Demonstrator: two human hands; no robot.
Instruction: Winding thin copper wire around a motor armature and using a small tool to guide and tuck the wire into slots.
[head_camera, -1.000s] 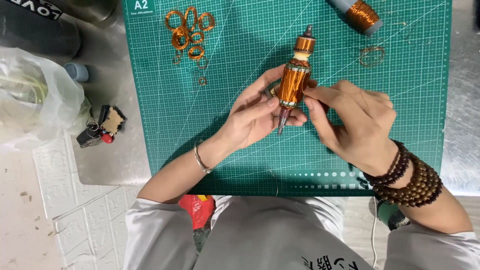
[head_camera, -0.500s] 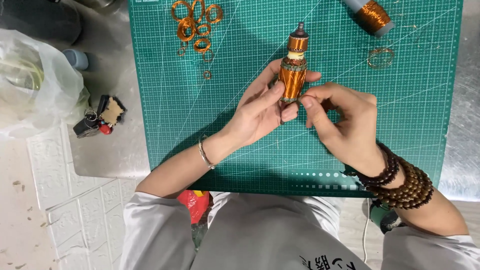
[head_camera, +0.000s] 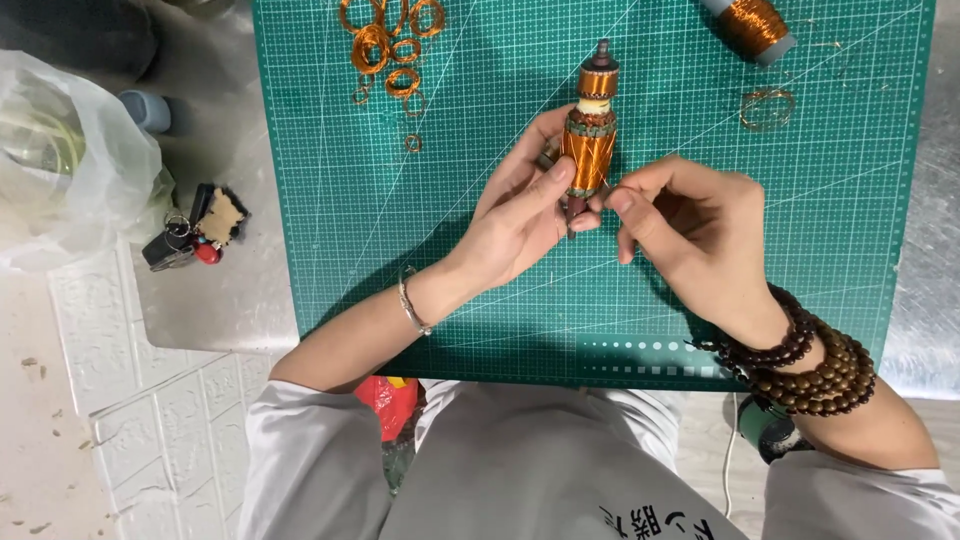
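The left hand (head_camera: 515, 215) grips a copper-wound motor rotor (head_camera: 588, 150), its long axis pointing away over the green mat (head_camera: 400, 220); right hand (head_camera: 690, 235) fingers pinch at its lower end.

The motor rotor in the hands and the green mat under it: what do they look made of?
Rotor: shiny orange windings, probably enamelled copper wire, on a dark, metallic-looking shaft, with a copper-coloured segmented collar near the top. The left hand holds it; the right hand touches its lower end. Mat: matte green with white grid lines, probably soft plastic or rubber.
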